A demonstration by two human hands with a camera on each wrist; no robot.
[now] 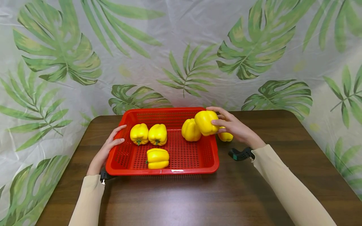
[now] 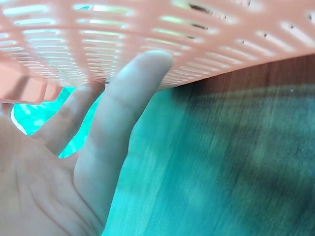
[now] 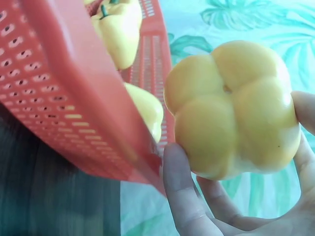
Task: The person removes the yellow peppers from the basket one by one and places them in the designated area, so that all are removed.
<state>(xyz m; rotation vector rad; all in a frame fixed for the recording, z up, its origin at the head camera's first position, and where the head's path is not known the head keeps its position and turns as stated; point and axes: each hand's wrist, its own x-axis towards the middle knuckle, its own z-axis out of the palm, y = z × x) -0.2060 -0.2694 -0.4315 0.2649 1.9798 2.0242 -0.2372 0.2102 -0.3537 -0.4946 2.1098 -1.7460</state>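
Observation:
A yellow bell pepper (image 1: 206, 122) is held by my right hand (image 1: 230, 124) above the right rim of a red plastic basket (image 1: 161, 171). The right wrist view shows the lobed bottom of this bell pepper (image 3: 231, 110), with thumb and fingers around it. Inside the basket sit two upright bell peppers (image 1: 139, 134) at the left, one lying bell pepper (image 1: 157, 158) near the front, and another bell pepper (image 1: 190, 130) at the right. My left hand (image 1: 106, 149) touches the basket's left side, its fingers fairly straight; the left wrist view shows the thumb against the slotted wall (image 2: 206, 49).
Another yellow bell pepper (image 1: 225, 135) lies on the brown wooden table (image 1: 175, 201), right of the basket and partly hidden by my right hand. A leaf-patterned cloth (image 1: 186, 72) hangs behind the table. Black wrist straps (image 1: 241, 154) are on both wrists.

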